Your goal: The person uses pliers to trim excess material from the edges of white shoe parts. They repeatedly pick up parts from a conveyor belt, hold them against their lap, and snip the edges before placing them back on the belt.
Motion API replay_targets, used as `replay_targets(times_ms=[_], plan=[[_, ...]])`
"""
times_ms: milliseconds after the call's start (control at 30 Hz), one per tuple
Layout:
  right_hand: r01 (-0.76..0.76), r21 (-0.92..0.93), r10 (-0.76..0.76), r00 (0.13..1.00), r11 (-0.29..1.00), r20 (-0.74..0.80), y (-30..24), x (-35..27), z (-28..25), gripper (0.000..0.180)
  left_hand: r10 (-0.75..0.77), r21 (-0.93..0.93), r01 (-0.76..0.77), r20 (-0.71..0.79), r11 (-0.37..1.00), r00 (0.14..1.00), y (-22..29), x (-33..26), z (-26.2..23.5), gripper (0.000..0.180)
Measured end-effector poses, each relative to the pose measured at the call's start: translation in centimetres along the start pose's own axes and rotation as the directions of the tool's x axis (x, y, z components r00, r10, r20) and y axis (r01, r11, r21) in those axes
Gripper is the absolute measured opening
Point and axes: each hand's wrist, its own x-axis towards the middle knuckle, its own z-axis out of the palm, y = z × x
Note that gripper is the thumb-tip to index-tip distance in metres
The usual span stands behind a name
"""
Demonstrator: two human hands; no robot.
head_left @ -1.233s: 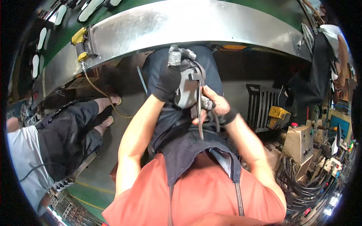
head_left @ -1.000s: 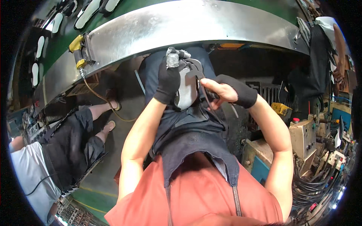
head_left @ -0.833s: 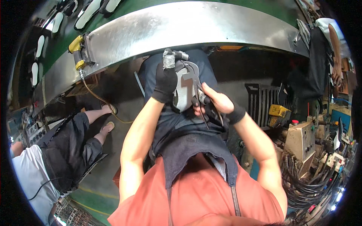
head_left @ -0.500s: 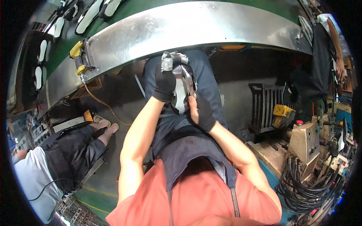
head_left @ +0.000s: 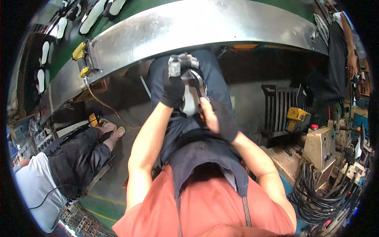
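My left hand, in a black glove with grey tape round the fingertips, is closed on a shoe upper above my lap, its pale underside turned up. From the right, my right hand, in a black glove with bare thumb and fingers, is closed on a metal plier-like tool, which lies along the shoe's right side. The tool's far end reaches toward my left fingers, and whether its jaws grip the shoe's edge cannot be made out. The fingers under the shoe are hidden.
A curved metal bench edge runs ahead of my knees. On it, at left, a yellow air tool sits on a hose. Several shoe parts lie on the green conveyor. A machine with cables stands right; a seated person is left.
My right hand has shifted slightly right, and its wrist has turned. The tool has tilted in the grip. My left hand still holds the shoe upper in nearly the same place.
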Motion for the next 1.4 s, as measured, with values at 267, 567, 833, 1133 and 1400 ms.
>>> replay_targets(times_ms=[267,567,833,1133,1400], plan=[[0.554,-0.408,-0.394,0.821,0.726,0.413,4.6,-6.4,-0.8,0.036,-0.12,-0.208,0.164,0.212,0.964,0.97,2.9,-9.1,-1.8,0.072],[0.609,-0.336,-0.423,0.766,0.719,0.484,9.2,-10.6,-2.8,0.041,-0.171,-0.141,0.196,0.174,0.97,0.97,6.7,-11.3,-0.4,0.067],[0.563,-0.379,-0.389,0.806,0.734,0.446,8.3,-9.1,-2.7,0.033,-0.267,-0.149,0.269,0.037,0.952,0.963,0.5,-11.6,-1.2,0.036],[-0.285,0.074,0.241,0.902,0.956,0.359,-5.3,3.0,-5.7,0.048,-0.476,0.11,0.482,-0.08,0.869,0.876,-3.2,-5.9,-1.5,0.053],[-0.332,0.156,0.273,0.911,0.93,0.309,1.2,6.0,-5.3,0.052,-0.448,0.033,0.449,-0.037,0.893,0.893,-7.2,-8.1,-1.7,0.06]])
